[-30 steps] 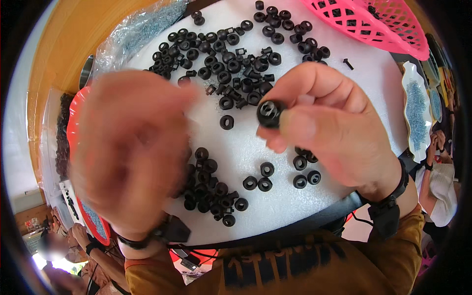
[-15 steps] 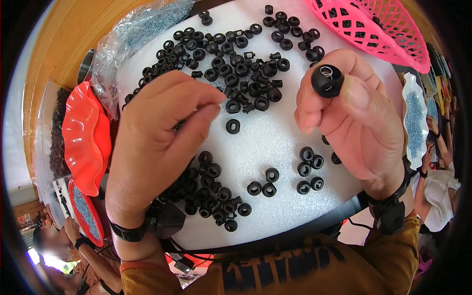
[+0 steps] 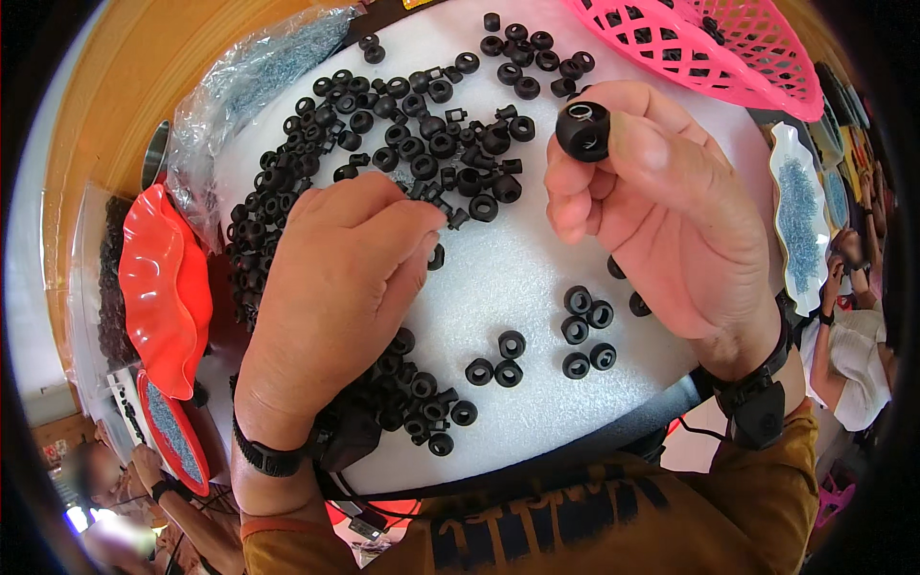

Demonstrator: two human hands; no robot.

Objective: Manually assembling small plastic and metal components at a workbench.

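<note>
My right hand [image 3: 685,206] is raised over the right side of a white foam sheet [image 3: 498,292], palm up. Between its thumb and fingers it pinches a black ball-shaped cord lock body [image 3: 582,144], with a pale wire ring showing in its top hole. My left hand [image 3: 335,283] is back up over the sheet, thumb and fingertips pressed together beside the main heap of black cord lock parts [image 3: 412,144]. Anything in that pinch is hidden. A small black plunger piece [image 3: 458,218] lies close by its fingertips.
Other black round bodies [image 3: 508,359] sit in small groups nearer me. A pink mesh basket [image 3: 661,43] stands far right, a white wavy tray [image 3: 788,172] of tiny silvery pieces right. Left are a red wavy dish [image 3: 158,287] and a clear plastic bag [image 3: 216,125]. People work on both sides.
My left hand has moved slightly right and nearer me, its fingertips by the small parts. My right hand, still pinching the ball-shaped body, has shifted a little left.
</note>
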